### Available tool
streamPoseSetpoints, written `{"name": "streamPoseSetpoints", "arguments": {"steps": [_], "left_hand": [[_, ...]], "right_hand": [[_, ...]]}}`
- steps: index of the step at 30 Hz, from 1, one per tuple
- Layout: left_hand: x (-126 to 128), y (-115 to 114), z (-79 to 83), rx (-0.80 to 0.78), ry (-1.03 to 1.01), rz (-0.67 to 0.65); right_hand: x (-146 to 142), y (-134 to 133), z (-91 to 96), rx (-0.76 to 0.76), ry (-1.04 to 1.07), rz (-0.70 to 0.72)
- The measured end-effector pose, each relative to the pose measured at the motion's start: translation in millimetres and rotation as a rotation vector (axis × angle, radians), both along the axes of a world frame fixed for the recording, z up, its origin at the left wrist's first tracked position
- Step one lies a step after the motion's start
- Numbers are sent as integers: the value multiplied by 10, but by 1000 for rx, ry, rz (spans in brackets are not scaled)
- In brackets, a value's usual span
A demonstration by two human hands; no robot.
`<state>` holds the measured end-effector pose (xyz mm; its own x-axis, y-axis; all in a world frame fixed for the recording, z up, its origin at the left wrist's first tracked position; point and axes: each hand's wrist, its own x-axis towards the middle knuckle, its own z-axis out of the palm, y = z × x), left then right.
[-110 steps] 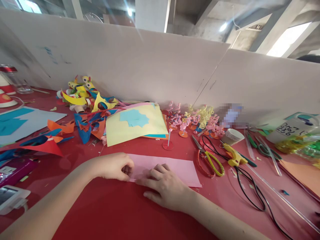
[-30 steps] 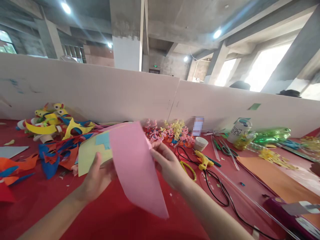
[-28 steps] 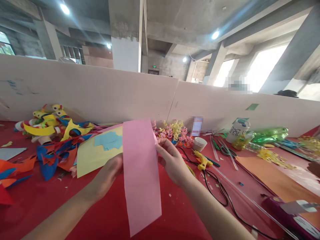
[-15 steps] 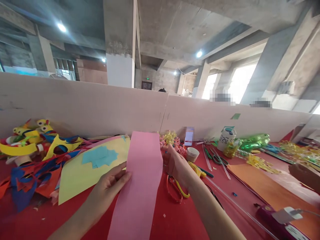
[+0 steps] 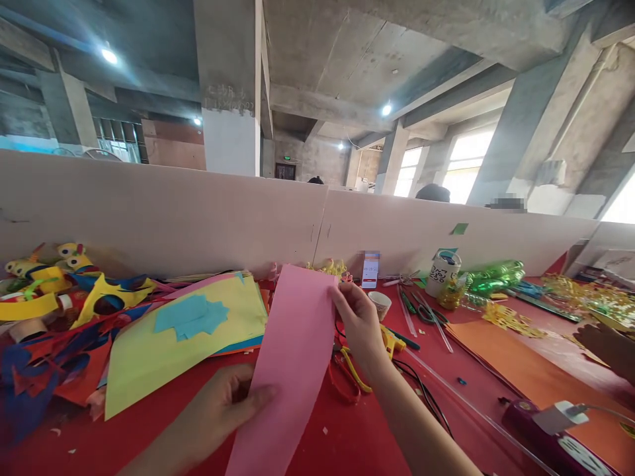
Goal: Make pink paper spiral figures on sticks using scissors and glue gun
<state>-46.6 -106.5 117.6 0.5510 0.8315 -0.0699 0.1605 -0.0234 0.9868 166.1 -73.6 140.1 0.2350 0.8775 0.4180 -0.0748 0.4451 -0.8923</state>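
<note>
A long pink paper strip [image 5: 292, 370] is held up above the red table [image 5: 149, 430], running from upper right to lower left. My right hand [image 5: 360, 324] pinches its top right corner. My left hand [image 5: 223, 413] grips its left edge lower down, thumb on the front. Under the right hand lie scissors with red and yellow handles [image 5: 347, 377].
A yellow sheet with a light blue cut-out [image 5: 183, 334] lies left of the strip, beside a heap of coloured paper shapes [image 5: 54, 317]. A yellow glue gun [image 5: 391, 340], cables, a cup [image 5: 381, 304], an orange sheet [image 5: 526, 373] and another person's hand [image 5: 608, 347] are to the right. A white partition [image 5: 198, 218] backs the table.
The pink strip was lying flat on the table; both hands have lifted it and turned it upright. In the last half second my left hand slid lower along its edge.
</note>
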Motion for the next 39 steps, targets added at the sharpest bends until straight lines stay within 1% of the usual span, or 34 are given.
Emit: {"name": "streamPoseSetpoints", "arguments": {"steps": [2, 3, 5, 6, 8, 9, 14, 16, 17, 20, 21, 22, 25, 26, 28, 30, 31, 33, 35, 39], "left_hand": [[20, -23, 1, 10, -10, 110], [20, -24, 4, 18, -32, 184], [2, -8, 9, 33, -90, 306], [-14, 4, 10, 41, -116, 344], [-50, 30, 9, 60, -153, 388], [-65, 39, 7, 72, -163, 401], [-96, 64, -3, 140, -182, 436], [-100, 83, -12, 188, -171, 451], [-103, 97, -19, 222, -159, 461], [-120, 144, -44, 323, -123, 502], [-129, 158, -51, 347, -120, 527], [-139, 171, -55, 366, -120, 558], [-175, 191, -55, 390, -122, 648], [-185, 192, -51, 388, -120, 661], [-199, 187, -39, 383, -116, 665], [-206, 181, -26, 378, -108, 663], [-209, 180, -20, 382, -103, 678], [-218, 186, -9, 399, -88, 731], [-234, 200, 0, 421, -74, 777], [-267, 228, 5, 474, -26, 820]], "right_hand": [[-8, -14, 12, -90, 59, 181], [-13, -22, 12, -129, 32, 297], [-27, -34, -3, -163, -117, 494], [-37, -39, -18, -160, -198, 547], [-62, -50, -48, -145, -293, 579], [-76, -57, -59, -147, -296, 589], [-145, -117, -51, -215, -214, 695], [-181, -127, -69, -198, -225, 668], [-203, -124, -90, -172, -247, 611], [-288, -96, -190, -82, -329, 371], [-319, -84, -225, -70, -336, 335], [-347, -74, -257, -68, -333, 333], [-409, -63, -318, -84, -355, 395], [-422, -66, -329, -89, -388, 376], [-438, -78, -339, -97, -446, 277], [-446, -92, -340, -103, -453, 200], [-447, -97, -339, -106, -450, 194], [-448, -99, -338, -123, -460, 225], [-448, -93, -344, -157, -510, 247], [-465, -88, -375, -189, -534, 220]]}}
